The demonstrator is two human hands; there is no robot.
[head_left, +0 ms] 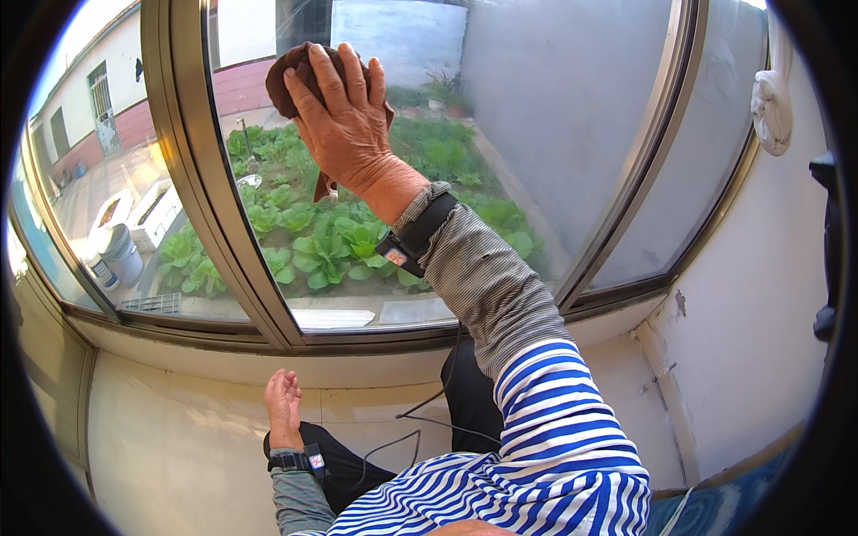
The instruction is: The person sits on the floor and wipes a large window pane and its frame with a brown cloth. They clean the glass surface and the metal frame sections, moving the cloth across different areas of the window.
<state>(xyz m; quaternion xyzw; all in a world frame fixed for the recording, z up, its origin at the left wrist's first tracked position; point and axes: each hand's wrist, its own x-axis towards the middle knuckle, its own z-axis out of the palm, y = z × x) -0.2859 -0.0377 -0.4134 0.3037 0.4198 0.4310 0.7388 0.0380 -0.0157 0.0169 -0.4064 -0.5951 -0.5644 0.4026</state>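
My right hand (pixel 345 124), fingers spread, presses a dark brown cloth (pixel 285 87) flat against the upper part of a sliding window pane (pixel 415 221). The cloth sticks out beyond my fingertips, and one corner of it hangs below my palm. Around the hand the glass looks fairly clear, while towards the right it looks hazy. My left hand (pixel 284 402) is low on the left, above my knee and away from the window. Its fingers are extended and slightly curled, and it holds nothing.
Metal window frames (pixel 201 167) divide the panes. A knotted white curtain (pixel 771 110) hangs at the right wall. A thin black cable (pixel 422 410) loops by my legs. Outside are a leafy vegetable bed (pixel 328 251), a bucket (pixel 120 254) and white planter boxes (pixel 154 211).
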